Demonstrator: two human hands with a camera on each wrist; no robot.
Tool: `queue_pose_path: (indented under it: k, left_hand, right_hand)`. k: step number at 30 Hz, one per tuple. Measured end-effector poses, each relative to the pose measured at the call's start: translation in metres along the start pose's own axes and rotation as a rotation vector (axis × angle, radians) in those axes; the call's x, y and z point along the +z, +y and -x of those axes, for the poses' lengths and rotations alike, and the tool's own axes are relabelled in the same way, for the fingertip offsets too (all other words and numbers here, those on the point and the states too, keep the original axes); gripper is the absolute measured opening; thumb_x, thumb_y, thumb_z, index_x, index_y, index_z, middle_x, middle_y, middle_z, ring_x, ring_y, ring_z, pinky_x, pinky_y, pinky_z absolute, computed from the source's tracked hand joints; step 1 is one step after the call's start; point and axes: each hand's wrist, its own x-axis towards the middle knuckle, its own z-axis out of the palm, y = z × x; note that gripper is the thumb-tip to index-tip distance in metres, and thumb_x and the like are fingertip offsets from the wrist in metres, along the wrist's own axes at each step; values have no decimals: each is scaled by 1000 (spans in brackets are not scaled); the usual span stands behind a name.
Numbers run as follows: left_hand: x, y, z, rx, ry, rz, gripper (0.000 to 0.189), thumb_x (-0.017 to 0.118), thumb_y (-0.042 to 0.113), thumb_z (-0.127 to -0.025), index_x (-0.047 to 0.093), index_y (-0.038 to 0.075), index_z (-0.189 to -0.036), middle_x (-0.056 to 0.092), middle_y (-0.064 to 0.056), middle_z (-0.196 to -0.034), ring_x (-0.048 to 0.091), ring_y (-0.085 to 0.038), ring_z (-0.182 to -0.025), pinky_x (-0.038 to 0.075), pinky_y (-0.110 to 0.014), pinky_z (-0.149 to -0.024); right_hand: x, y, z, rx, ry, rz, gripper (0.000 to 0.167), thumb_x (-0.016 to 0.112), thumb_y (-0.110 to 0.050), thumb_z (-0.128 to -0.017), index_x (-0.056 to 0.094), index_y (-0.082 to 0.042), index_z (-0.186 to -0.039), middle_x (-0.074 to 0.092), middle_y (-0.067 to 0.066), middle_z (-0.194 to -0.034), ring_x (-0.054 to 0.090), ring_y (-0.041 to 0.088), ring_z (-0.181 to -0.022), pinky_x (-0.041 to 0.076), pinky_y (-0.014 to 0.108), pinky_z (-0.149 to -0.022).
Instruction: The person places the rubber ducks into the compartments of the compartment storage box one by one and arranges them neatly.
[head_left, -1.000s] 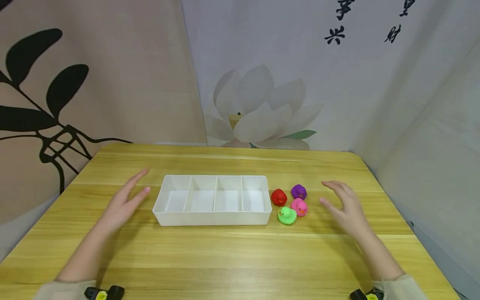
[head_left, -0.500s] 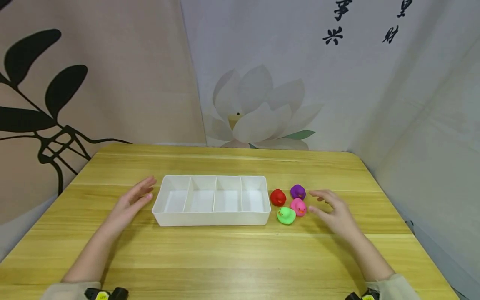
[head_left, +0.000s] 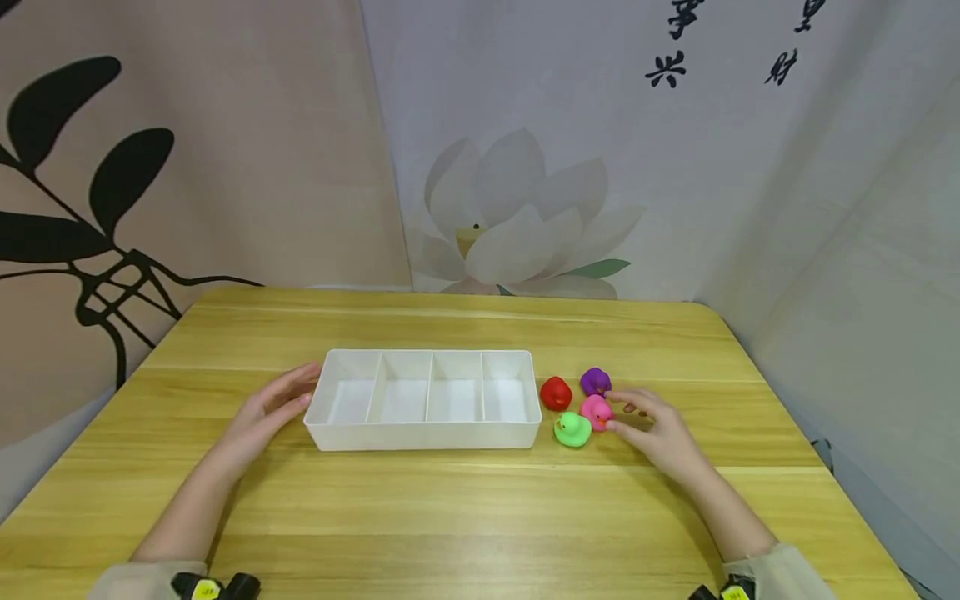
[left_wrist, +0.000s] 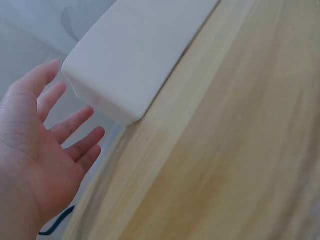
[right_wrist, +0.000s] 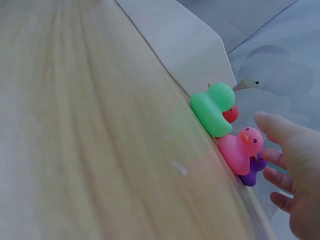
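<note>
A white tray [head_left: 423, 437] with several compartments sits mid-table. My left hand [head_left: 264, 421] is at its left end, fingers extended and fingertips right by the wall; the left wrist view shows the palm facing the tray's end [left_wrist: 107, 95]. Right of the tray stand a red duck [head_left: 556, 394], a purple duck [head_left: 596, 381], a pink duck [head_left: 596, 411] and a green duck [head_left: 572, 430], close together. My right hand [head_left: 660, 433] is at the pink duck's right side, thumb and fingers spread around the pink duck [right_wrist: 236, 154] without gripping it.
The wooden table [head_left: 450, 517] carries the tray and ducks. A cloth backdrop [head_left: 300, 167] with printed leaves and a lotus hangs behind it. Another pale cloth [head_left: 862, 275] runs along the right side. A dark wrist camera [head_left: 217, 587] is strapped at the left sleeve.
Both hands have moved inward and lower. The left has come up to the tray's left end, and the right has travelled left to the pink duck. Tray and ducks stay in place.
</note>
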Motion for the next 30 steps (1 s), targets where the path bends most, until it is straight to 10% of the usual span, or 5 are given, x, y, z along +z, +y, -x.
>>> queue_pose_path:
  k: [30]
  left_hand:
    - [2, -3, 1, -60, -24, 9, 49, 49, 23, -102, 38, 10, -147, 46, -17, -135, 45, -11, -116, 39, -17, -88]
  right_hand:
    - [10, 33, -6, 125, -6, -43, 25, 76, -14, -83, 69, -12, -107, 56, 2, -76, 48, 17, -66, 40, 26, -55]
